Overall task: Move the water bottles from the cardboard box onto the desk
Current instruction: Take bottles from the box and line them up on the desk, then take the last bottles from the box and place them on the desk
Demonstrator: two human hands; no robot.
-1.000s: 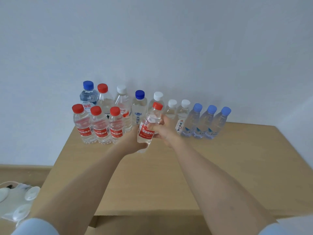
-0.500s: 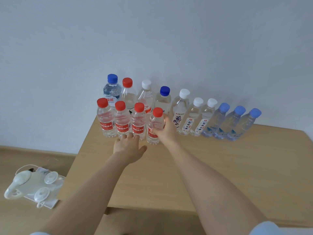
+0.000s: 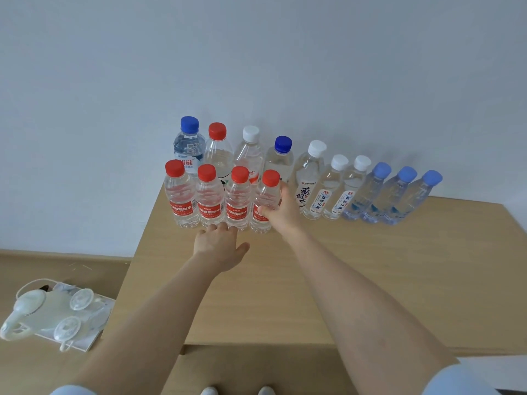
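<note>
**While placement is under way**

As the clear plastic red-capped water bottle (image 3: 263, 206) stands on the pale wooden desk (image 3: 370, 280), it is gripped by the right hand (image 3: 281, 215); the left hand (image 3: 218, 248) is spread open, empty. A gentle release is judged due next.

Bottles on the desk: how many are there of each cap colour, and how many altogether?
Red caps: 5
White caps: 4
Dark blue caps: 2
Light blue caps: 3
Total: 14
</note>
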